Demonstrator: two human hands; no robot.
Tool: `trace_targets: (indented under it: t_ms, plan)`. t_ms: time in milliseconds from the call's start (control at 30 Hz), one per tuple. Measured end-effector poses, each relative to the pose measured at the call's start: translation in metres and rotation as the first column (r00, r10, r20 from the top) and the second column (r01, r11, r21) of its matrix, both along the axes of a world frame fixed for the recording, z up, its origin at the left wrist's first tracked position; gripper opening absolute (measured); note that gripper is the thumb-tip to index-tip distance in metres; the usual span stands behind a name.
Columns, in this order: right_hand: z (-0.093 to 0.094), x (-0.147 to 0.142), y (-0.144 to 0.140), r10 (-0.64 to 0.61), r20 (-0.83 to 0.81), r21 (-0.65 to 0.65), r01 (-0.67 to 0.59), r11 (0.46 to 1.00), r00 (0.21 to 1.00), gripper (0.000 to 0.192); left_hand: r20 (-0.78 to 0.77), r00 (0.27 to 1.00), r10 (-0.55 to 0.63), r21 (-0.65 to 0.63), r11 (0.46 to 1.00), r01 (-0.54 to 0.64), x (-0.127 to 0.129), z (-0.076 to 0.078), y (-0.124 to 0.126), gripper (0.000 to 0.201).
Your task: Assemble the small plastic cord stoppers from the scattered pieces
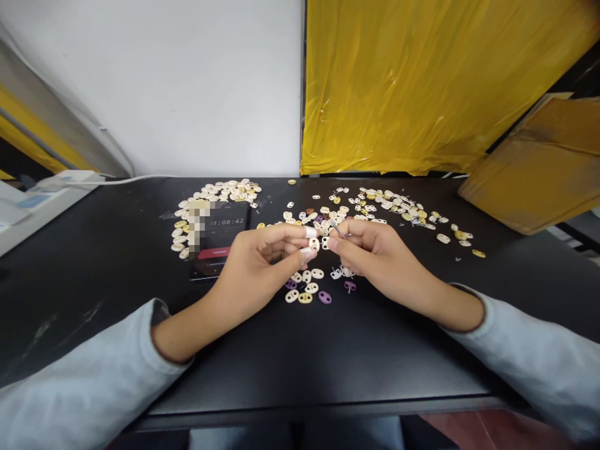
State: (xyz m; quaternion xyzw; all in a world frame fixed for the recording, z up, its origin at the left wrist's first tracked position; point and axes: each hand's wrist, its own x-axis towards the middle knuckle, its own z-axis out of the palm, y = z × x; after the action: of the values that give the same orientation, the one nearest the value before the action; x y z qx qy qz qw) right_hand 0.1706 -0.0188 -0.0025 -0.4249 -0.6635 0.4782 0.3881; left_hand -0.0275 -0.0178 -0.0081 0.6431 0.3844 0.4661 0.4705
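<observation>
My left hand pinches a cream oval two-hole piece between thumb and forefinger, above the middle of the table. White coverings wrap the tips of those fingers. Close beside it, my right hand is closed, with a thin greyish stick-like thing showing between thumb and forefinger. A small white two-hole part shows between the two hands; whether the right fingers touch it I cannot tell. Under the hands lie loose cream pieces, a purple oval piece and a yellow one.
A phone showing a timer lies left of my hands, with a curved heap of cream pieces around it. More pieces spread at the back right. A cardboard box stands right; a white power strip lies left.
</observation>
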Motion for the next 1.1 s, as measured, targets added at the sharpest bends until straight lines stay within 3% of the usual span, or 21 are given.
trace_targets:
  t_ms: [200, 733, 933, 1100]
  plan:
    - [0.0015, -0.0015, -0.0013, -0.013, -0.037, -0.015, 0.013, 1.000, 0.999, 0.026, -0.013, 1.000, 0.007, 0.024, 1.000, -0.007, 0.0004, 0.0002, -0.0007, 0.018]
    - [0.0013, -0.0014, -0.0026, 0.095, 0.010, -0.055, -0.094, 0.994, 0.995, 0.034, -0.109, 0.994, -0.017, 0.177, 0.984, 0.036, -0.0013, -0.0076, -0.0059, 0.008]
    - [-0.0012, -0.0030, -0.0024, 0.063, -0.015, -0.022, -0.063, 0.998, 0.998, 0.025, -0.065, 0.995, -0.078, 0.131, 0.988, 0.086, 0.0018, -0.0029, -0.0074, 0.012]
    - [-0.0013, 0.0026, 0.0030, -0.005, 0.029, 0.045, 0.004, 0.999, 1.000, 0.027, -0.060, 0.998, 0.013, 0.106, 0.994, -0.007, -0.0010, -0.0018, -0.0035, 0.012]
